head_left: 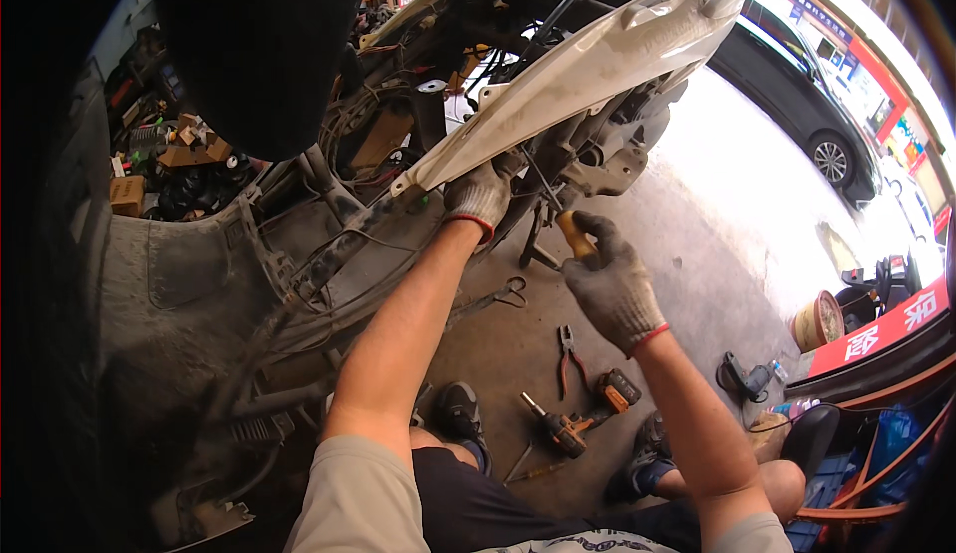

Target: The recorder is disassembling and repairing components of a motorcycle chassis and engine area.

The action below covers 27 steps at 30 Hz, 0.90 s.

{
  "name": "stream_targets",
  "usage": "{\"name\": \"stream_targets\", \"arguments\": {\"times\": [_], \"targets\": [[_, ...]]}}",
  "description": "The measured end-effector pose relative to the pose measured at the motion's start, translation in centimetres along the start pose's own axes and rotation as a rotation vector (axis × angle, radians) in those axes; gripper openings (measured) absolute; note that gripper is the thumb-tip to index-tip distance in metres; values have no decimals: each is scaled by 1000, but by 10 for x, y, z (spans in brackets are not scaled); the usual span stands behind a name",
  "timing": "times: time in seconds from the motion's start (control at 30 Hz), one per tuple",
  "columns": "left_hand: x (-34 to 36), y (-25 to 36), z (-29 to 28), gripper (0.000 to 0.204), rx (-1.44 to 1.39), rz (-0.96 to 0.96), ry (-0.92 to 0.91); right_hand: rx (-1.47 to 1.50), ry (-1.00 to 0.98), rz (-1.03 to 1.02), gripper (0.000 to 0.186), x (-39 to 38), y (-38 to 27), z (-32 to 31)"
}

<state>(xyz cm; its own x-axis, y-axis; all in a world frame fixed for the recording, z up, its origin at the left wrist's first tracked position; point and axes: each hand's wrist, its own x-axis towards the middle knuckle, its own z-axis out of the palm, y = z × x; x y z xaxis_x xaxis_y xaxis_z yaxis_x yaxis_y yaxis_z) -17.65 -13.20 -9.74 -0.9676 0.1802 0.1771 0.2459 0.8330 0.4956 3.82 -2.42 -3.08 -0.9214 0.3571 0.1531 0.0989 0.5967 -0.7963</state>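
My right hand (615,282), in a grey work glove with a red cuff, is wrapped round the yellow handle of a screwdriver (575,235). Its thin shaft slants up and left toward the underside of a long, dusty white body panel (588,70). Beneath the panel's lower edge is my left hand (478,200), gloved the same way. It reaches in among dark parts of a partly stripped scooter, and its fingers are hidden there. A grimy bracket-like metal part (609,160) hangs below the panel, to the right of the screwdriver's shaft.
On the concrete floor lie red-handled pliers (569,362), an orange-and-black cordless drill (566,432), scissors-like handles (513,292) and a dark power tool (745,379). Loose wires (363,135) run through the frame at left. A black car (787,85) stands outside at right.
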Motion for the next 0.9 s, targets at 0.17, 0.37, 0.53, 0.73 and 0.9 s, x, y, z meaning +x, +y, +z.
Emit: {"name": "stream_targets", "arguments": {"times": [0.17,0.37,0.53,0.73,0.9], "targets": [[1,-1,-2,78,-43,-20,-106,-71,-136,-26,52,24,-5,-42],[-3,-3,3,74,-31,71,93,-165,-223,10,53,30,-19,-51],[0,-6,2,83,-84,70,-10,-260,-169,-49,50,30,-23,-52],[4,-4,7,73,12,3,1,-276,-175,-24,49,28,-20,-54],[4,-7,8,84,-52,20,-15,-283,-172,-53,49,30,-20,-55]]}}
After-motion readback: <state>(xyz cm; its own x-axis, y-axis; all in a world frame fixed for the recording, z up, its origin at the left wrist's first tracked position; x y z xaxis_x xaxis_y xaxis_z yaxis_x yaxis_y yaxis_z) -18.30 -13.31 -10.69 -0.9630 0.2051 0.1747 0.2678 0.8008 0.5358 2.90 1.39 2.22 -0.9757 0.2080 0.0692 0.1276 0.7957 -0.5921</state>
